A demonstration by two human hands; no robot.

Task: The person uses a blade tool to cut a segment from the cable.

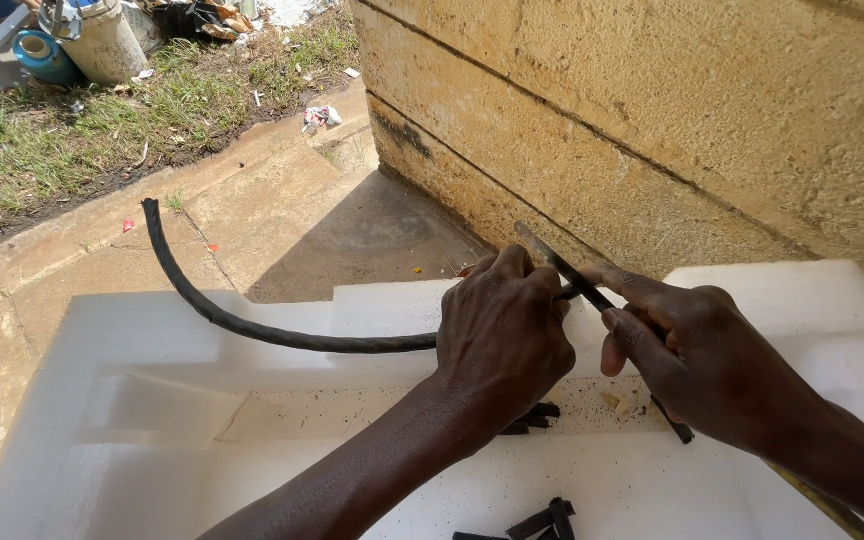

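Note:
My left hand is closed around a thick black cable that curves up and away to the left over the ground. My right hand grips a long dark knife, its blade angled up to the left and laid against the cable end just past my left fingers. Both hands hover over a white foam block. Short black strips of cable covering lie on the foam near the bottom edge, and more strips sit under my left wrist.
A rough yellow stone wall rises right behind the foam. A concrete path runs to the left, bordered by grass with litter. A white bucket and a blue roll stand at the top left.

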